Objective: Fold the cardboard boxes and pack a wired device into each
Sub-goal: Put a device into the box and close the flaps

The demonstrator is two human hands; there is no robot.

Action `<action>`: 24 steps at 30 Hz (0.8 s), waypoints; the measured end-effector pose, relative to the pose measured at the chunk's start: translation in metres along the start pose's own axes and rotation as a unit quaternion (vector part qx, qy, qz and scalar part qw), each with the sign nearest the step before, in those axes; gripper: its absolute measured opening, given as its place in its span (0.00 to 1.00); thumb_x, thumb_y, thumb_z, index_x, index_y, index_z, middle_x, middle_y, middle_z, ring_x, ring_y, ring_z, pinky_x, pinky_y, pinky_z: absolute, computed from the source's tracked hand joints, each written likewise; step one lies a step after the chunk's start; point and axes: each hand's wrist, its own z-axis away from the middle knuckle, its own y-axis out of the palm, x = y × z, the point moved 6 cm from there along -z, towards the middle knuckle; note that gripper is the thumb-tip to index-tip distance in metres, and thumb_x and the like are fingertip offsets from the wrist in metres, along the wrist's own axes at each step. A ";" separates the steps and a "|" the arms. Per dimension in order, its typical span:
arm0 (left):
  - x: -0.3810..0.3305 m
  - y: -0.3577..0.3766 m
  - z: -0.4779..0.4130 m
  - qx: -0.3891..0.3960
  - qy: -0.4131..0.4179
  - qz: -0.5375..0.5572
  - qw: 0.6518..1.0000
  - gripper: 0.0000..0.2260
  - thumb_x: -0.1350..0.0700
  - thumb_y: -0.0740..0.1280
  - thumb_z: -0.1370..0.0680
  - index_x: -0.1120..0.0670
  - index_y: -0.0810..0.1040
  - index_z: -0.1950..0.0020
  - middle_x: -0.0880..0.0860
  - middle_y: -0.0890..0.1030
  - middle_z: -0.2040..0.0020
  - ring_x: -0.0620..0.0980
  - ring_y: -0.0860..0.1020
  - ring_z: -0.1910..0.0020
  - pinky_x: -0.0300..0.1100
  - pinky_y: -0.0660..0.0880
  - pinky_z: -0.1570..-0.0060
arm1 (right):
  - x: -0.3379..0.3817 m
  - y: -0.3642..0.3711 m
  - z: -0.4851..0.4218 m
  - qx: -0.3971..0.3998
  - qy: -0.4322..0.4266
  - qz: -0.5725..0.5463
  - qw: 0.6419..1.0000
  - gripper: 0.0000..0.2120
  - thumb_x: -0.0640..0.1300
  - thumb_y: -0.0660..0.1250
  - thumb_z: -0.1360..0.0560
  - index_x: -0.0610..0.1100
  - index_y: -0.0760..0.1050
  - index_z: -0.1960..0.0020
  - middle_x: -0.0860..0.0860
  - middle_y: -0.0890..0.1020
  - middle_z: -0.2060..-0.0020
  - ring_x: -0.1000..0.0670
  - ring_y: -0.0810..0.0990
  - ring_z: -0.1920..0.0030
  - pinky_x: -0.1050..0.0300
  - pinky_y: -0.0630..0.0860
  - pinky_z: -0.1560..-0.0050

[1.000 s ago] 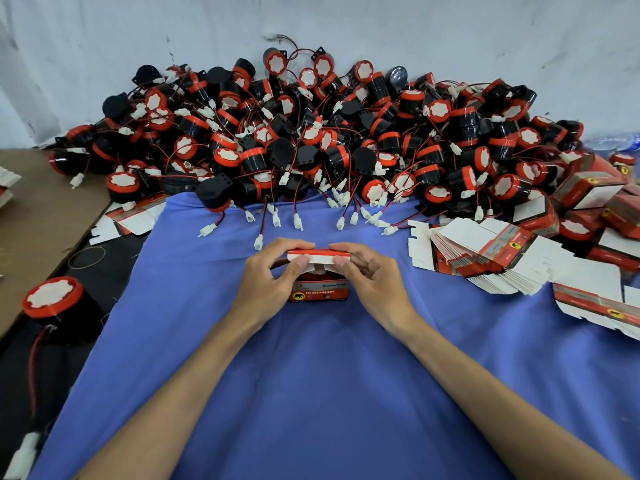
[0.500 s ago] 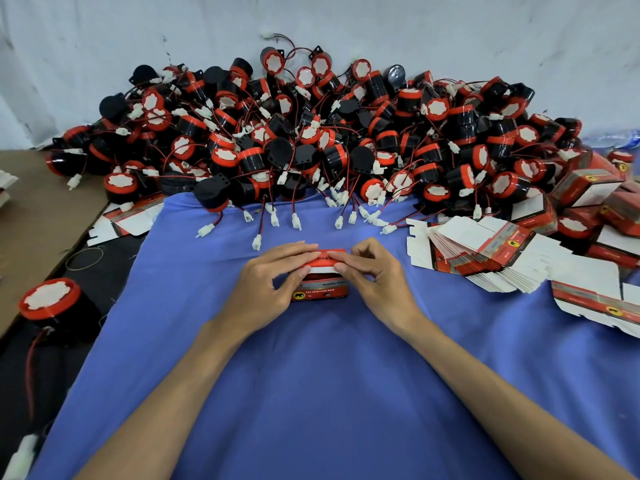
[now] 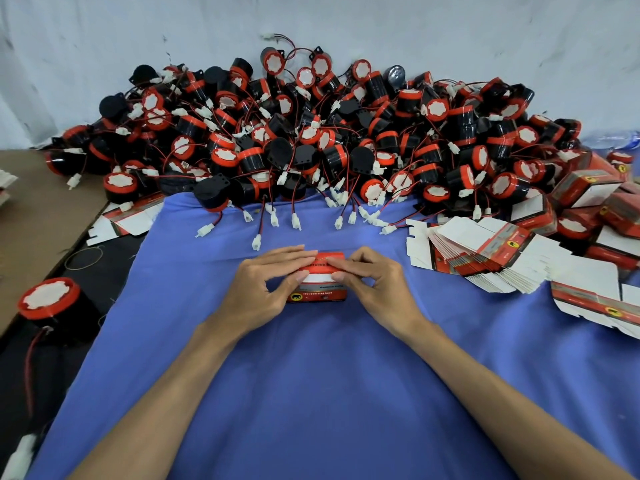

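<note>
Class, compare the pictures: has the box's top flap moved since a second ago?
Yes: the flap has folded down onto the box, which sits at the same spot on the cloth.

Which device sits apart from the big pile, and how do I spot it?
Start at the blue cloth and step off its left edge onto the dark surface. One wired device stands there upright, its red-rimmed white face up. Unlike the heap at the back wall, it touches no other device.
</note>
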 end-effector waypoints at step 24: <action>-0.013 0.020 0.003 0.036 0.138 -0.255 0.956 0.17 0.57 0.72 0.28 0.62 0.81 0.40 0.57 0.81 0.39 0.59 0.78 0.39 0.56 0.78 0.43 | 0.006 0.010 0.006 0.077 -0.174 0.152 0.970 0.17 0.36 0.70 0.25 0.36 0.76 0.37 0.46 0.77 0.36 0.47 0.74 0.33 0.50 0.73 0.34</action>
